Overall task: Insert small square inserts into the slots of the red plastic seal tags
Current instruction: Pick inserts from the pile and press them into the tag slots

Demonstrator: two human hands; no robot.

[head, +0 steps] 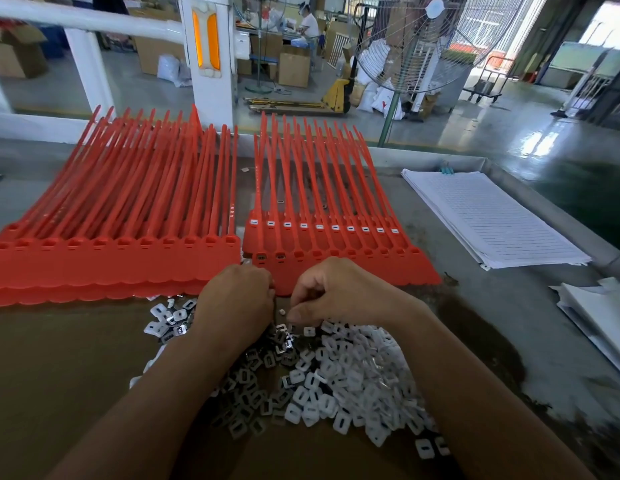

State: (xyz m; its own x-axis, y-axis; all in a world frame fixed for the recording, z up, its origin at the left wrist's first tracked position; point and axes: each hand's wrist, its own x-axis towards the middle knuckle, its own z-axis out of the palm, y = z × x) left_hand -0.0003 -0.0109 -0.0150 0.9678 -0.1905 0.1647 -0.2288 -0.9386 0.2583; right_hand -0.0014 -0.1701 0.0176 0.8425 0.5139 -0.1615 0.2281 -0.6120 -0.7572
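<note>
Both forearms reach forward, knuckles up. The left hand is curled, its grip hidden: I cannot tell what it holds. The right hand seems to pinch an insert. The pile of inserts lies under the wrists, and the red tags just beyond the knuckles.

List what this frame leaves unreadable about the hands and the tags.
- Left hand, head view: its own back hides the fingertips; holding anything or not is unclear.
- Right hand: a small white insert sits at the curled fingertips; pinched or loose, too small to tell.
- Right tag sheet: both hands cover its near edge; the front slots are too small to judge filled.
</note>
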